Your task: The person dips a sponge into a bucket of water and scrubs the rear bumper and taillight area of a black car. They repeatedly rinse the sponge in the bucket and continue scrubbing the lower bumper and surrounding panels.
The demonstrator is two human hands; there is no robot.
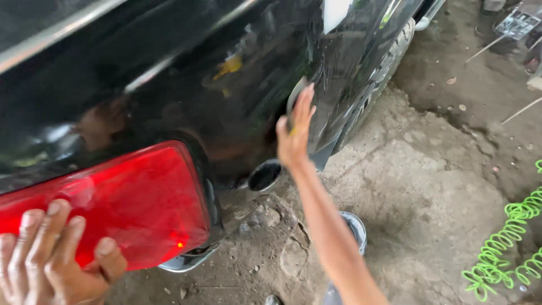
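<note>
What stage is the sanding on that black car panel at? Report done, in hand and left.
Done: cannot tell; the black panel is glossy all over. In hand: the right hand presses a sanding pad against it near the wheel; the left hand braces on the red tail light. Left: no visibly finished area.

Both arms bare, no sleeves, gloves, rings or watch. Left hand (53, 257): short plain nails, four fingers plus thumb visible. Right hand (294, 133): slim forearm, bare to elbow.
</note>
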